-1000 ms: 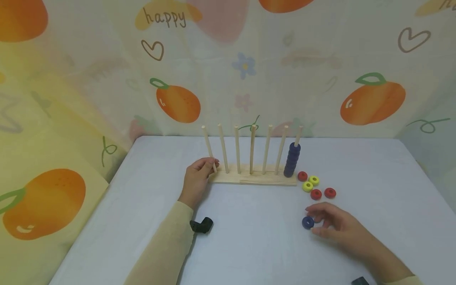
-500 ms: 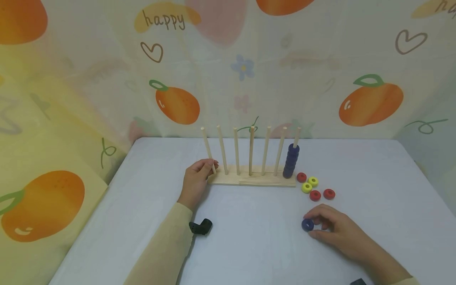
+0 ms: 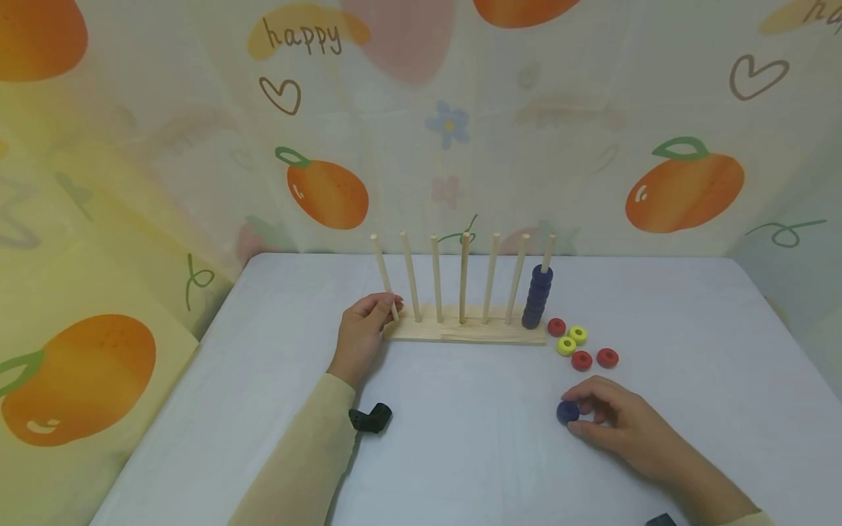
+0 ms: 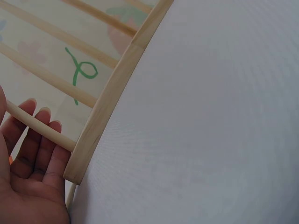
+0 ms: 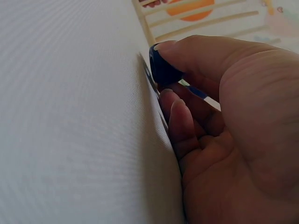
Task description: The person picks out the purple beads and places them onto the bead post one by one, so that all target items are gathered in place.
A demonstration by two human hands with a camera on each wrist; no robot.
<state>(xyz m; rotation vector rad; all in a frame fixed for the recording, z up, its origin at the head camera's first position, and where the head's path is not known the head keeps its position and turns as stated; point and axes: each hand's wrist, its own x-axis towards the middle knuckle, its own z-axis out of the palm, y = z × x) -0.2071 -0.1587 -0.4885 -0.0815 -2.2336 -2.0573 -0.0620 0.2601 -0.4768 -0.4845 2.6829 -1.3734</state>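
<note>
A wooden peg stand point(image 3: 414, 332) with several upright pegs stands toward the back of the table. My left hand point(image 3: 360, 329) holds its leftmost peg point(image 3: 381, 263) low down, thumb in front and fingers behind, as the left wrist view point(image 4: 46, 133) also shows. My right hand point(image 3: 625, 424), nearer the front right, pinches a dark blue ring bead point(image 3: 568, 413) between thumb and fingers. In the right wrist view the thumb covers part of this blue bead point(image 5: 162, 70), close over the white tabletop. Several dark blue beads point(image 3: 538, 298) are stacked on the rightmost peg.
Right of the stand lie red beads point(image 3: 607, 358) and yellow beads point(image 3: 577, 335), loose on the white tabletop point(image 3: 460, 431). Behind the table hangs a cloth point(image 3: 526, 146) printed with oranges. A black wrist-worn piece point(image 3: 371, 418) sits by the left sleeve.
My right thumb and fingers have closed on the blue bead, which has turned so its hole no longer shows. The left hand stays on the peg.
</note>
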